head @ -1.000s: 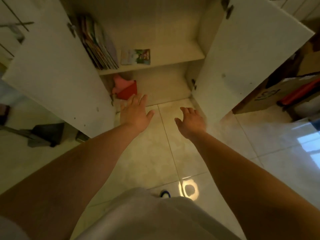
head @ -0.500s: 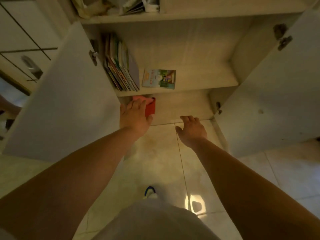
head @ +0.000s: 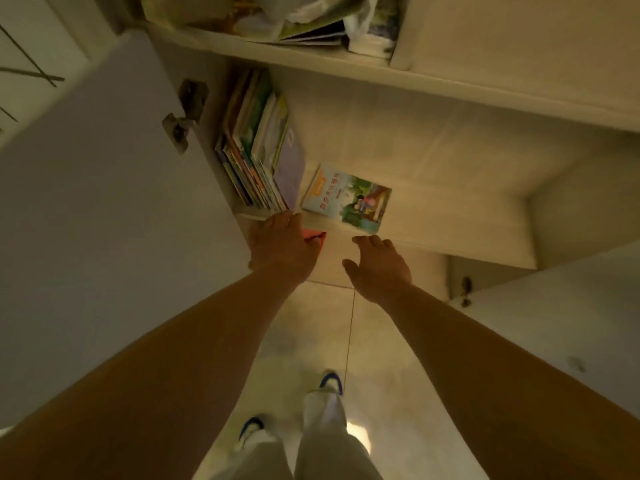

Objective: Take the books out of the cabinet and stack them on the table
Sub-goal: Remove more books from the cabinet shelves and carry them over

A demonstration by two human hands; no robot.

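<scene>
Both hands reach up toward the middle shelf (head: 433,237) of the open cabinet (head: 450,140), and neither holds anything. The left hand (head: 282,245) has its fingers straight, their tips at the shelf's front edge just below the leaning row of books (head: 258,140) in the upper centre-left of the frame. That row stands on edge, spines toward the person, tilting leftward against the cabinet wall. The right hand (head: 377,263), fingers loosely spread, hovers just below the flat picture book (head: 346,199), whose long axis runs left to right. So each hand is nearest its own target; the left appears closer.
</scene>
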